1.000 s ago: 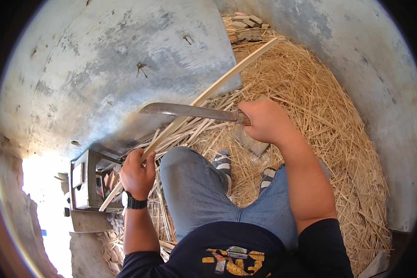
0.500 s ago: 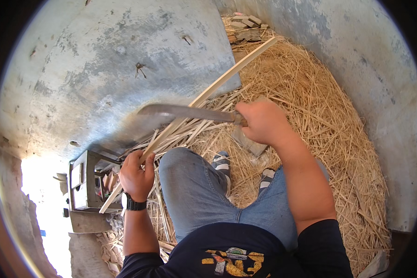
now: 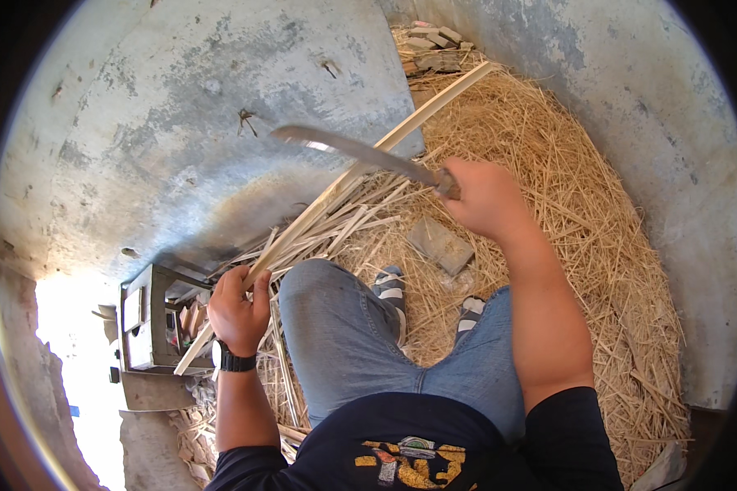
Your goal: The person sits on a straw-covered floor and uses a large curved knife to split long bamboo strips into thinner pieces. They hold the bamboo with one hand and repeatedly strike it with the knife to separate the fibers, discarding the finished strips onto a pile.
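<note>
My left hand [image 3: 239,309], with a black watch on its wrist, is wrapped round the lower part of a long pale strip of split bamboo or wood [image 3: 319,204]. The strip slants up and away to the right, its far end over the straw. In my right hand [image 3: 485,196] is a machete [image 3: 360,153], gripped by its short brown handle. Its broad, dark blade points left and crosses the strip about midway along its upper half. Whether blade and strip touch, I cannot tell.
Loose shavings [image 3: 622,327] cover the floor to the right. Several split strips [image 3: 348,233] lie beyond my left knee. A grey block [image 3: 440,245] rests ahead of my feet. Bricks [image 3: 434,41] are stacked far off, and a cabinet [image 3: 149,319] stands left by a bright doorway.
My right hand has shifted farther away and slightly right, carrying the machete up along the strip. The grey block shows more fully. My left hand has barely moved.
</note>
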Available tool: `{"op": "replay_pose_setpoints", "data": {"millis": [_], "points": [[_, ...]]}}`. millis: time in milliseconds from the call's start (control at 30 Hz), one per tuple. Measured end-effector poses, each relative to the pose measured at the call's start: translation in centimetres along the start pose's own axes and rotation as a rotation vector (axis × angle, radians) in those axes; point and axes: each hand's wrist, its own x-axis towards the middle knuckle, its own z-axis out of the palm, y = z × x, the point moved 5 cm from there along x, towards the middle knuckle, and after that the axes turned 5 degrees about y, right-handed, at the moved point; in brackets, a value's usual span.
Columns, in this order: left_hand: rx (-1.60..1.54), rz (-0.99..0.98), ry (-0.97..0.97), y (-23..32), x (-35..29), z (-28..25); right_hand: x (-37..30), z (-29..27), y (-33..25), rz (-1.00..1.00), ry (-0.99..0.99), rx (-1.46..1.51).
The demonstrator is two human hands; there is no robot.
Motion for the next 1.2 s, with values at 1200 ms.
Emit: {"op": "replay_pose_setpoints", "data": {"millis": [1200], "points": [[0.029, -0.103, -0.059, 0.1, 0.7, 0.0, -0.3, 0.5, -0.5, -0.028, -0.064, -0.088]]}}
